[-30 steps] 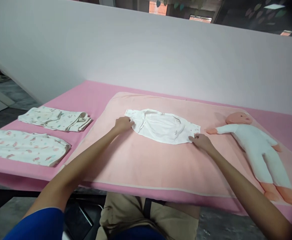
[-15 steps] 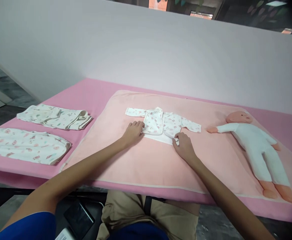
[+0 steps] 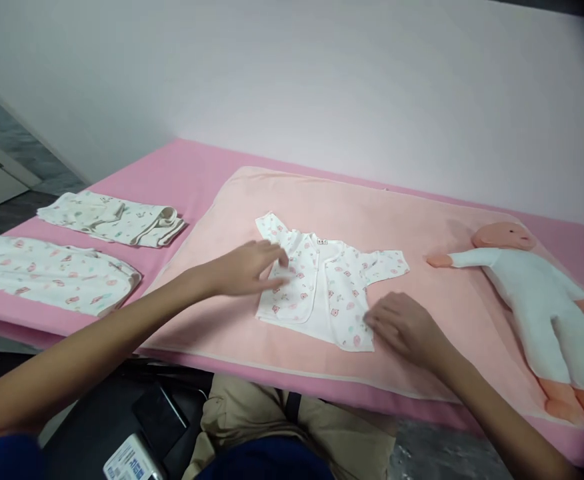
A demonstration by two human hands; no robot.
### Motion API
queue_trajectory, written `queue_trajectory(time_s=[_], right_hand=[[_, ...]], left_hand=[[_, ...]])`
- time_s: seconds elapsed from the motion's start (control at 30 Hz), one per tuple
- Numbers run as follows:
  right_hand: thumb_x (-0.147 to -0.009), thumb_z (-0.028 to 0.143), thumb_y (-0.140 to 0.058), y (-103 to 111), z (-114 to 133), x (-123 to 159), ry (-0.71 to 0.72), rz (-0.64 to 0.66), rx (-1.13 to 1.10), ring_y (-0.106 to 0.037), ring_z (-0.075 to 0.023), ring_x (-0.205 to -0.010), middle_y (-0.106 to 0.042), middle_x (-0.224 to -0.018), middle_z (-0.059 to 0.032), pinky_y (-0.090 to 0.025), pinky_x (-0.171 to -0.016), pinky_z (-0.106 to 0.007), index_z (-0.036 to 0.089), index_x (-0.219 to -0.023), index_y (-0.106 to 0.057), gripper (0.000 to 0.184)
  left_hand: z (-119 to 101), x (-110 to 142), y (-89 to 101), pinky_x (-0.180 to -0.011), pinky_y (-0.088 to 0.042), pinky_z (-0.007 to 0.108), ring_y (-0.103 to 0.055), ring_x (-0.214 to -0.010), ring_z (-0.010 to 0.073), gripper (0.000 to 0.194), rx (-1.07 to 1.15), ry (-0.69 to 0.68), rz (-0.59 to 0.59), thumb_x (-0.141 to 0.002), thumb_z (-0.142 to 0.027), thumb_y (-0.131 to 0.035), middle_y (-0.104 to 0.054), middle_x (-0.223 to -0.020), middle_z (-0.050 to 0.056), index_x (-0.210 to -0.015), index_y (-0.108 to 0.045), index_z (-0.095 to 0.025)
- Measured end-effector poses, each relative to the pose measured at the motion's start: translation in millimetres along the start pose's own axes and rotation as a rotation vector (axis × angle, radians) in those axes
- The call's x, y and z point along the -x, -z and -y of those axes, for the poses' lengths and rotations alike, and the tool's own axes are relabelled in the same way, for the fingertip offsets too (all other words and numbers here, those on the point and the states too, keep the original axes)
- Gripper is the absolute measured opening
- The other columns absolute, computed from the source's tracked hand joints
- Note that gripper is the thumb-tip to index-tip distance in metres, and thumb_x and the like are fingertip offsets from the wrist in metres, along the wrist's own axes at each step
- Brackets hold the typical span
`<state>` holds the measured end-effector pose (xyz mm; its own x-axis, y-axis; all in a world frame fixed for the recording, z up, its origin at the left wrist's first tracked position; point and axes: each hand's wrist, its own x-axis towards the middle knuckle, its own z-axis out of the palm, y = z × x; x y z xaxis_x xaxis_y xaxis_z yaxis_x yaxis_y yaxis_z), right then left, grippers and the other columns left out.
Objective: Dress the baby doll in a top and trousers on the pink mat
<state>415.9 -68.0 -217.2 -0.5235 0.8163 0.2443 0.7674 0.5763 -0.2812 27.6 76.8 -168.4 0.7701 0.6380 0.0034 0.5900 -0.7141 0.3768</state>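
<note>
The subject is a small printed shirt [image 3: 342,287], which lies spread face up on a light pink blanket [image 3: 362,207]. The blanket covers part of a pink-covered table [image 3: 207,160].

Position relative to the hands: the shirt lies between them, directly ahead of the person. Its long axis, sleeve to sleeve, runs crosswise and slants, the right-hand end lying closer to the person than the left. The collar points away, the hem toward the person. The two front flaps part toward the hem, baring a plain white strip of the back layer.

Left hand [image 3: 247,267]: reaches over the shirt's left edge, below the left sleeve. The thumb and fingers are spread apart, with nothing gripped between them. The fingertips are blurred; contact with the cloth cannot be confirmed.

Right hand [image 3: 405,327]: at the shirt's right edge, below the right sleeve, and the nearer of the two to the lower right corner of the hem. The fingers are partly curled and blurred; whether they pinch the edge or merely lie beside it cannot be determined. The hands are well apart from each other.

Surroundings: a doll [image 3: 527,287] lies to the right, clear of the right hand. Two folded garments [image 3: 47,273] lie at the left, off the blanket.
</note>
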Motion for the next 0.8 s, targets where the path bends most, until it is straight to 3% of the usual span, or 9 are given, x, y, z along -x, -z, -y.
queue_trajectory(time_s=[0.07,0.17,0.23,0.3,0.37,0.43,0.53,0.63,0.8], right_hand=[[-0.112,0.035,-0.051,-3,-20,-33,-0.126,-0.088,-0.007,-0.067,-0.0288,-0.105,-0.075,-0.111,-0.0098,-0.049,-0.092,-0.045,0.026,-0.112,-0.071,0.022],[-0.106,0.039,-0.057,-9,-59,-91,-0.326,-0.072,-0.004,-0.059,-0.0342,-0.126,-0.067,-0.137,-0.0170,-0.046,-0.105,-0.048,0.020,-0.130,-0.065,0.031],[-0.099,0.039,-0.067,-10,-83,-123,-0.499,0.067,-0.057,-0.058,-0.0349,-0.125,-0.066,-0.134,-0.0183,-0.046,-0.102,-0.046,0.017,-0.126,-0.063,0.035],[-0.094,0.045,-0.073,-6,-99,-143,-0.555,0.165,-0.113,-0.064,-0.0291,-0.102,-0.070,-0.110,-0.0125,-0.047,-0.086,-0.039,0.019,-0.109,-0.066,0.031],[-0.092,0.054,-0.076,4,-106,-150,-0.551,0.253,-0.164,-0.059,-0.0216,-0.080,-0.066,-0.087,-0.0048,-0.043,-0.072,-0.034,0.021,-0.088,-0.063,0.036],[-0.093,0.063,-0.074,17,-106,-148,-0.510,0.274,-0.257,-0.053,-0.0176,-0.074,-0.060,-0.080,-0.0013,-0.038,-0.069,-0.032,0.022,-0.077,-0.059,0.047],[-0.097,0.069,-0.067,41,-93,-135,-0.415,0.127,-0.496,-0.051,-0.0168,-0.080,-0.061,-0.090,-0.0010,-0.040,-0.072,-0.031,0.022,-0.083,-0.059,0.050],[-0.098,0.069,-0.066,67,-68,-122,-0.306,-0.046,-0.671,-0.050,-0.0169,-0.082,-0.058,-0.091,-0.0007,-0.041,-0.076,-0.031,0.022,-0.086,-0.059,0.049],[-0.098,0.067,-0.071,106,-13,-103,-0.222,-0.236,-0.665,-0.045,-0.0149,-0.074,-0.049,-0.082,0.0003,-0.036,-0.066,-0.029,0.022,-0.084,-0.055,0.050]], left_hand=[[15,-41,-1.0,-0.114,-0.042,0.042,-0.063,-0.126,0.0293,0.040,-0.040,0.062,-0.114,-0.103,-0.051,-0.049,-0.072,-0.137,0.010,-0.131,-0.067,-0.028],[31,-108,-4.1,-0.110,-0.046,0.044,-0.061,-0.125,0.0329,0.047,-0.103,0.210,-0.032,-0.093,-0.052,-0.062,-0.072,-0.135,0.015,-0.128,-0.069,-0.022],[35,-141,-3.1,-0.105,-0.048,0.042,-0.062,-0.120,0.0332,0.052,-0.114,0.298,0.083,-0.085,-0.059,-0.070,-0.075,-0.123,0.014,-0.121,-0.072,-0.022],[37,-157,1.4,-0.102,-0.049,0.040,-0.064,-0.116,0.0324,0.056,-0.098,0.325,0.182,-0.079,-0.066,-0.073,-0.077,-0.115,0.013,-0.115,-0.074,-0.024],[39,-160,8.3,-0.100,-0.049,0.039,-0.066,-0.116,0.0321,0.058,-0.068,0.300,0.227,-0.078,-0.069,-0.073,-0.077,-0.116,0.012,-0.115,-0.075,-0.024],[39,-153,16.3,-0.099,-0.049,0.039,-0.066,-0.117,0.0322,0.059,-0.019,0.239,0.200,-0.080,-0.069,-0.071,-0.077,-0.121,0.012,-0.118,-0.075,-0.025],[31,-136,28.3,-0.095,-0.050,0.038,-0.066,-0.113,0.0296,0.052,0.067,0.112,0.069,-0.089,-0.069,-0.062,-0.075,-0.118,0.010,-0.113,-0.073,-0.024],[9,-117,42.0,-0.080,-0.048,0.033,-0.061,-0.089,0.0217,0.044,0.153,-0.040,-0.074,-0.096,-0.066,-0.057,-0.069,-0.097,0.006,-0.092,-0.063,-0.023],[-45,-88,72.0,-0.065,-0.036,0.028,-0.049,-0.071,0.0136,0.038,0.377,-0.130,-0.319,-0.098,-0.058,-0.063,-0.055,-0.081,0.000,-0.089,-0.054,-0.022]])
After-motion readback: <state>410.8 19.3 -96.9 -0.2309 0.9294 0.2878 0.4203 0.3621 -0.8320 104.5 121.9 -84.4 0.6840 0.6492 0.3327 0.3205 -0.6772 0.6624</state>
